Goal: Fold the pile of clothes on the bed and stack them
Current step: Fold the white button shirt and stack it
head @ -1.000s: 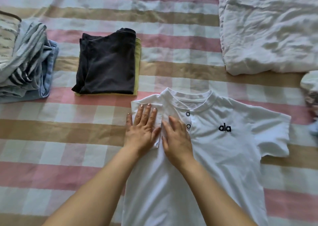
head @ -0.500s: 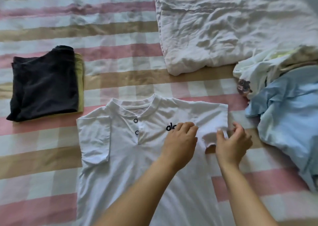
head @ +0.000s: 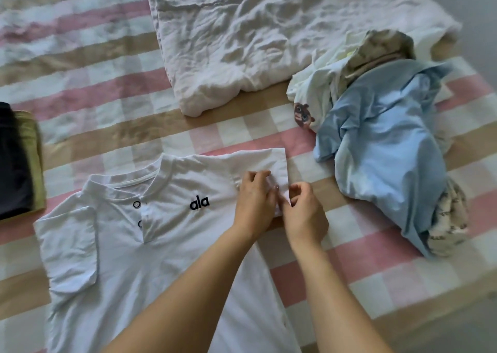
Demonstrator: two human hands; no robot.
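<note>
from the head camera we see the white shirt (head: 150, 258) lying flat, front up, on the checked bedspread (head: 102, 126). our left hand (head: 254, 204) presses on the shirt's far sleeve with the fingers curled down, and our right hand (head: 304, 212) pinches the sleeve's edge between thumb and fingertips, so both hands have cloth. the near sleeve already lies turned in over the chest.

we judge the shirt light, soft and limp. it will sag and wrinkle if lifted by one point, so the seams, the sleeve hem and the shoulders are the places to take hold.

right of the shirt, just apart, sits the unfolded pile (head: 387, 142) with a pale blue garment on top. left of the shirt, near its collar, is the folded stack (head: 18, 161). beyond the shirt lies a crumpled white sheet (head: 263, 35). bare bedspread shows on every side of the shirt, enough room, we think, for folding.
</note>
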